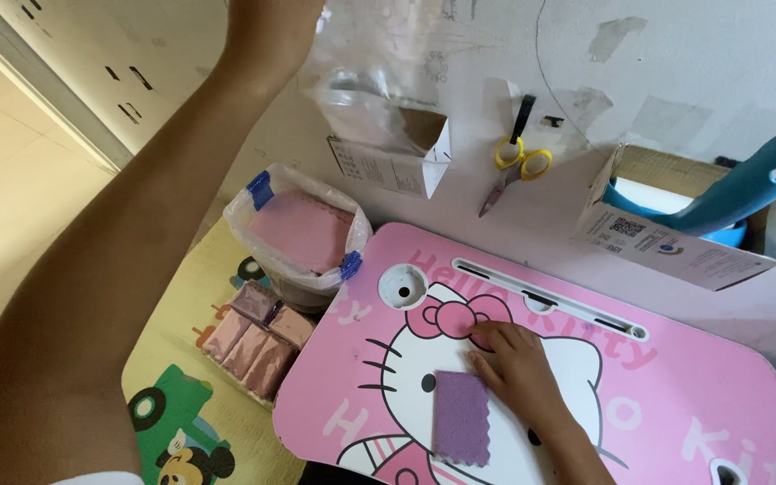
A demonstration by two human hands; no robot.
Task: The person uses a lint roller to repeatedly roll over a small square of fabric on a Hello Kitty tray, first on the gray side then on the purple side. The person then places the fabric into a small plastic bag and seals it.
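1 purple cloth lies flat on tabletop, right hand resting open at its 1 o'clock. Left hand raised at 12 o'clock, grip unclear. Wrapped stack at 9 o'clock looks untouched.

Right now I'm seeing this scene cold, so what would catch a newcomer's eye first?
The bright pink cartoon-cat lap table fills the lower right, with the right hand resting flat on it beside a purple scouring pad. The left hand reaches up at the top edge towards clear plastic bags on the wall. Yellow-handled scissors hang on the wall between two cardboard boxes.
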